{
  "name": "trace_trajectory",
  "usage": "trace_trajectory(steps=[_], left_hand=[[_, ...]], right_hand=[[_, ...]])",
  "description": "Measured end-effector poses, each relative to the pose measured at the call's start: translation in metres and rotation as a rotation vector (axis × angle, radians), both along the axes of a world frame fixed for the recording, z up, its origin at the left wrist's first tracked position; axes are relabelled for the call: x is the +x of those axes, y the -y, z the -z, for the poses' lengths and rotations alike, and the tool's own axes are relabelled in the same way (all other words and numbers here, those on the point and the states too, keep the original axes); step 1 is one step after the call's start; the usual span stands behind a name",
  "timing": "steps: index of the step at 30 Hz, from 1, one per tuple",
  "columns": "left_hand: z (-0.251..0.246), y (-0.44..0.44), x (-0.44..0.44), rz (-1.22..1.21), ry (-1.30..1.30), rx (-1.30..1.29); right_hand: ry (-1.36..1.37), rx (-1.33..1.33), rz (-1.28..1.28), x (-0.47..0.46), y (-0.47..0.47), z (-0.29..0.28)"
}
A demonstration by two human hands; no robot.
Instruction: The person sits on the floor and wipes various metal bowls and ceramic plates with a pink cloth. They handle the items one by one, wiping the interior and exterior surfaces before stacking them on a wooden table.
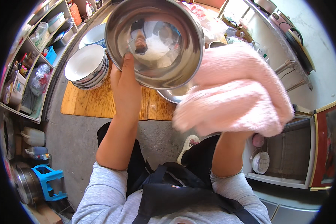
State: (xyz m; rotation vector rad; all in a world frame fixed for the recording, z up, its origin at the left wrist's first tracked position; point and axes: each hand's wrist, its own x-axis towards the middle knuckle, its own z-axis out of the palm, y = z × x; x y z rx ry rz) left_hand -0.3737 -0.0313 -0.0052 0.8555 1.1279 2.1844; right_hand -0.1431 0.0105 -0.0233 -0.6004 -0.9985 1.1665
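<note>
My left hand (128, 79) grips the near-left rim of a shiny stainless steel bowl (168, 73), its thumb over the inside edge. The bowl is raised and tilted so that its reflective inside faces me. Over my right hand, which is hidden, drapes a pink cloth (235, 92), blurred and just right of the bowl. A metal dish (173, 96) shows partly below the raised bowl on the wooden table (86, 100). At the table's left stands a stack of several white bowls (85, 63) with patterned outsides.
Behind the stack sits a larger blue-and-white bowl (96, 35). Plastic bags (210, 23) crowd the table's far right. Shelving (42, 53) with containers runs along the left. A blue plastic stool (49, 183) stands low left on the concrete floor (81, 140). A metal-edged shelf (285, 42) overhangs the right side.
</note>
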Motion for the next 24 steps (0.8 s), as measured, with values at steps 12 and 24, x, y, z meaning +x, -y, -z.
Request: trace_trajectory(steps=[12, 24], left_hand=[[0.004, -0.006, -0.008, 0.082, -0.418, -0.358], [0.007, -0.009, -0.003, 0.009, -0.679, -0.618]], right_hand=[[0.002, 0.165, 0.197, 0.066, -0.015, -0.022], [0.704, 0.821, -0.123, 0.044, -0.049, -0.096]])
